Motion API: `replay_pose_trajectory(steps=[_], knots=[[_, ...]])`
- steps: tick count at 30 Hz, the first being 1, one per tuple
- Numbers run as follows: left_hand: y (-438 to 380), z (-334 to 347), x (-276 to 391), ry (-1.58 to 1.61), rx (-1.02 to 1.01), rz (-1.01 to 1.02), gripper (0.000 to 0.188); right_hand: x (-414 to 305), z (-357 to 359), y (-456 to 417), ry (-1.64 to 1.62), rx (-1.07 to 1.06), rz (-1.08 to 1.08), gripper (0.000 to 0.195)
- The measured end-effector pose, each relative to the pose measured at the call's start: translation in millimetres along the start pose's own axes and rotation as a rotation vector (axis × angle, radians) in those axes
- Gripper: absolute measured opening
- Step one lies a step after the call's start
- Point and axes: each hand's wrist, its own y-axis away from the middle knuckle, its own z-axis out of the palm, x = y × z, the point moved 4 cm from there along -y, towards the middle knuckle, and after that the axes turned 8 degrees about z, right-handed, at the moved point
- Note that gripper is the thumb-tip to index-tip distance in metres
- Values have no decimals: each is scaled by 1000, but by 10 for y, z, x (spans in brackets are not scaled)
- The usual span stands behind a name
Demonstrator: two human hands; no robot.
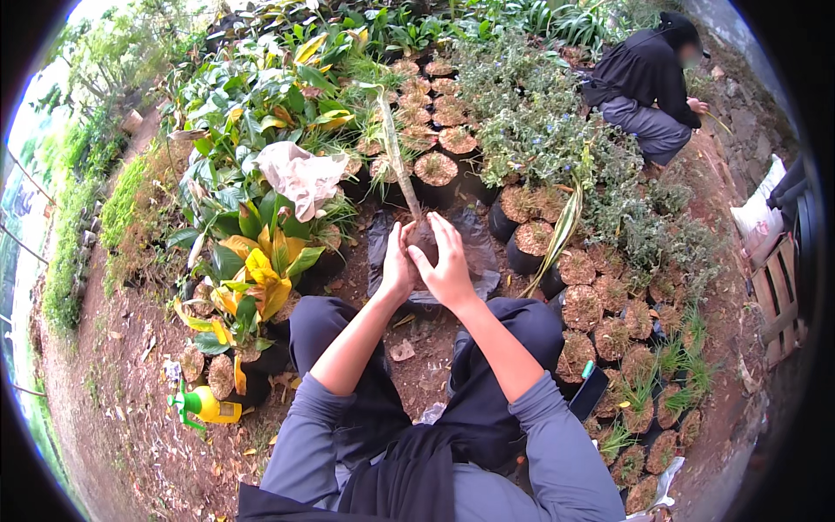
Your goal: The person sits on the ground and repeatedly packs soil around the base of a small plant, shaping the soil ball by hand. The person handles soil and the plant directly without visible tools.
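Observation:
Between my left hand (399,264) and my right hand (446,264) is a dark, rounded clump of soil (424,240), cupped from both sides. A long pale green-grey leaf cutting (395,147) rises from the top of the clump and leans away to the upper left. Beneath my hands a dark plastic sheet (481,274) lies on the ground. My palms hide part of the clump, so its lower side cannot be made out.
Potted plants stand ahead and on both sides. At left lie a crumpled plastic bag (303,176) and a yellow spray bottle (212,404). A phone (588,393) rests on pots at right. Another person (642,85) crouches at upper right, near a wooden pallet (776,300).

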Motion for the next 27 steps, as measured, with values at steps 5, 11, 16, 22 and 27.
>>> replay_pose_trajectory(steps=[5,11,16,22,27], knots=[[-269,-331,-171,-77,-49,112,37,-65,38,-33,-201,-61,75,53],[-356,-198,-194,-164,-86,134,52,-88,23,-63,-140,-31,32,52],[-349,-249,-205,-257,-84,130,44,-174,-78,-131,-73,51,-17,50],[-310,-193,-240,-183,-145,6,36,-240,-98,-177,159,98,-40,51],[-211,-126,-137,-90,-212,9,31,-156,57,-99,248,59,-69,57]])
